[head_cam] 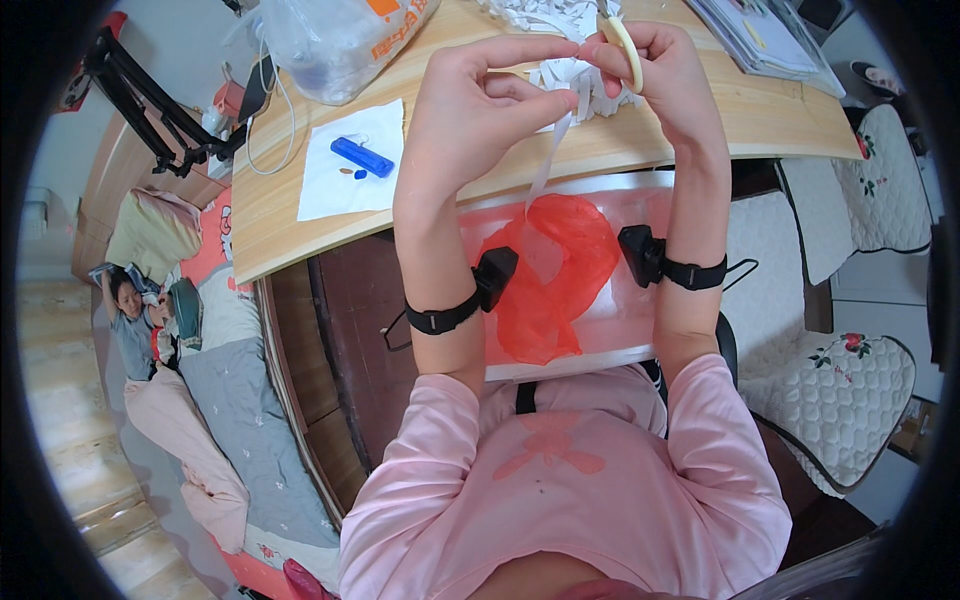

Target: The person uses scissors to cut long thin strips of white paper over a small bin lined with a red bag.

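My left hand [487, 112] pinches a narrow white strip [553, 150], which looks like paper or thin ribbon. Its lower end hangs to a red plastic bag [592, 232]. Cream-handled scissors [626, 52] are in my right hand [671, 71], their blades mostly cut off by the top edge. The fingertips of both hands meet or nearly meet above a pile of cut white strips [585, 82] on the wooden table. Below my forearms, the red bag lies in a shallow white foam box [637, 330] at my lap.
A blue plastic object [361, 156] and small pieces lie on a white sheet [322, 187] on the wooden table [277, 240]. Behind it stands a stuffed plastic bag [322, 45]. Papers [772, 37] are at the far right. Left, a person [135, 315] lies on a bed [232, 390].
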`<action>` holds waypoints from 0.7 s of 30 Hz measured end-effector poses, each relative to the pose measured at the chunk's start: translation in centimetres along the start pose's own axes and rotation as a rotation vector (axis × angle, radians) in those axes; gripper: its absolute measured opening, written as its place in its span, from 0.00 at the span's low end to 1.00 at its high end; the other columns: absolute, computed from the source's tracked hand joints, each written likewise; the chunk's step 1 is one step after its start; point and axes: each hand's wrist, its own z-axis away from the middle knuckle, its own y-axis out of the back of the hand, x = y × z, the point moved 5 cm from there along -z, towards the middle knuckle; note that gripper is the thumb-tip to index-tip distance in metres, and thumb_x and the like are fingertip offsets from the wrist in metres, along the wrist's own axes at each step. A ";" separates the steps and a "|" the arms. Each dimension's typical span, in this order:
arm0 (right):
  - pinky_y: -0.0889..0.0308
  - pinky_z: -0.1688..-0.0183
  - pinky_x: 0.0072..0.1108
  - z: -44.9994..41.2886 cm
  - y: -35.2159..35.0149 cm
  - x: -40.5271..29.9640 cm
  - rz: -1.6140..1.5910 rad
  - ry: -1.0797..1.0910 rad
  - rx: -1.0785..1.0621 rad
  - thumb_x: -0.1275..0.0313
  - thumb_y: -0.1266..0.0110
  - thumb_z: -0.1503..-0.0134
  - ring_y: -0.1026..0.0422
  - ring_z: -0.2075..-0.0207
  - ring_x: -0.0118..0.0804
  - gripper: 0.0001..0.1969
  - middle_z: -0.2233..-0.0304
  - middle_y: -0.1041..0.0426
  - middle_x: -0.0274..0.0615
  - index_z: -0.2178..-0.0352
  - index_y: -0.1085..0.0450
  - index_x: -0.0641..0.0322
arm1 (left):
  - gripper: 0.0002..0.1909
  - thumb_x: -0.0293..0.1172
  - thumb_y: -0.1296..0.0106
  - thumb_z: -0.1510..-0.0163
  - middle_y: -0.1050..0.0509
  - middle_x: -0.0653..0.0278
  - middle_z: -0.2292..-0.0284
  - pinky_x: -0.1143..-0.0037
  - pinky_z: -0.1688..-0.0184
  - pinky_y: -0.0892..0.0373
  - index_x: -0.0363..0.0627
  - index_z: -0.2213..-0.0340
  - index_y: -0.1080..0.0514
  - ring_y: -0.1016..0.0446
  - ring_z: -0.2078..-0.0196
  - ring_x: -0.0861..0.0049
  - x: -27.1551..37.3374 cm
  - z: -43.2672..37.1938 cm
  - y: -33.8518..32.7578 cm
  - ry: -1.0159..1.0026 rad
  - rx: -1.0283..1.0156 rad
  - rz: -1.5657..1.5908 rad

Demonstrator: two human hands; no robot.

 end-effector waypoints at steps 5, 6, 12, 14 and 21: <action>0.45 0.80 0.09 0.1 0.1 0.1 -0.007 -0.003 0.010 0.70 0.44 0.53 0.37 0.83 0.16 0.07 0.85 0.34 0.29 0.75 0.28 0.64 | 0.19 0.19 0.45 0.58 0.26 0.66 0.75 0.92 0.76 0.39 0.36 0.60 0.30 0.29 0.76 0.91 -0.1 0.0 0.1 -0.018 0.019 0.000; 0.45 0.80 0.09 0.2 0.2 0.2 -0.024 -0.012 0.020 0.70 0.44 0.53 0.37 0.83 0.16 0.07 0.85 0.34 0.29 0.75 0.28 0.64 | 0.19 0.19 0.45 0.58 0.26 0.66 0.75 0.92 0.76 0.39 0.36 0.60 0.30 0.29 0.76 0.91 -0.1 0.0 0.1 -0.018 0.018 0.000; 0.45 0.80 0.09 0.0 0.1 0.3 -0.045 0.005 -0.031 0.70 0.44 0.52 0.37 0.83 0.16 0.08 0.84 0.34 0.28 0.74 0.28 0.65 | 0.19 0.19 0.45 0.58 0.27 0.63 0.66 0.90 0.72 0.35 0.36 0.60 0.30 0.28 0.74 0.89 -0.1 -0.2 0.1 -0.039 0.004 0.022; 0.45 0.80 0.09 -0.1 0.2 0.5 -0.038 0.001 -0.036 0.69 0.44 0.52 0.37 0.83 0.15 0.09 0.84 0.34 0.28 0.74 0.28 0.65 | 0.18 0.19 0.45 0.58 0.30 0.61 0.60 0.89 0.70 0.33 0.35 0.61 0.30 0.28 0.72 0.87 0.0 -0.2 0.2 -0.085 -0.011 0.041; 0.49 0.81 0.09 -0.5 2.7 1.7 0.416 -0.095 0.183 0.63 0.44 0.52 0.40 0.84 0.15 0.12 0.86 0.36 0.26 0.75 0.27 0.63 | 0.16 0.18 0.46 0.58 0.31 0.61 0.59 0.89 0.70 0.33 0.34 0.63 0.29 0.28 0.72 0.86 0.3 -0.2 0.1 -0.079 0.005 0.052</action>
